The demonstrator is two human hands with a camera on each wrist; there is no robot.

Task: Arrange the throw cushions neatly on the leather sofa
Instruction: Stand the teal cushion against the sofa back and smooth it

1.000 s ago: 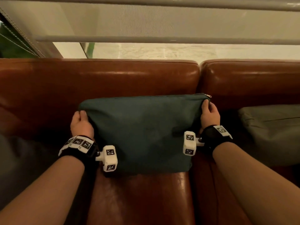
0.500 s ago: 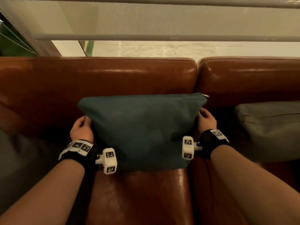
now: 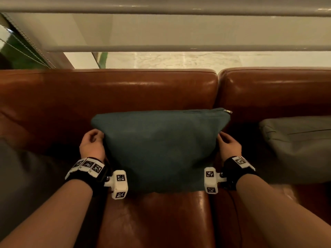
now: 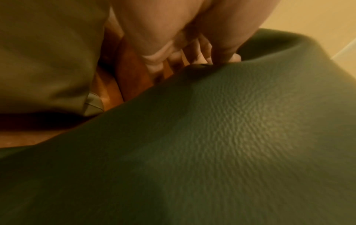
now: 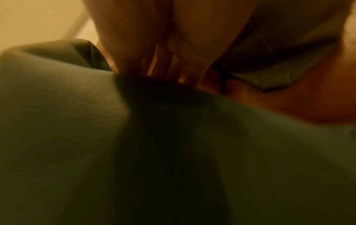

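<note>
Teal cushion (image 3: pixel 161 151) stood mid-frame against the sofa back (image 3: pixel 125 90). Left hand (image 3: pixel 92 144) and right hand (image 3: pixel 228 144) had slid down from its top corners, fingers loosely curled, barely touching its sides; placement looked done.

No legible txt; wrist tags (image 3: pixel 88 165) just patterns.

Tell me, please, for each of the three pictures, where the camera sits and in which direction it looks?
Head: worn on the head, looking forward and down at the leather sofa; both forearms, left hand and right hand flank the teal cushion.
Left wrist: looks along the left hand; its fingertips meet the teal cushion.
Right wrist: looks along the right hand onto the teal cushion.
Shared: all three views show the teal cushion; each wrist view also shows a grey cushion beside it.
</note>
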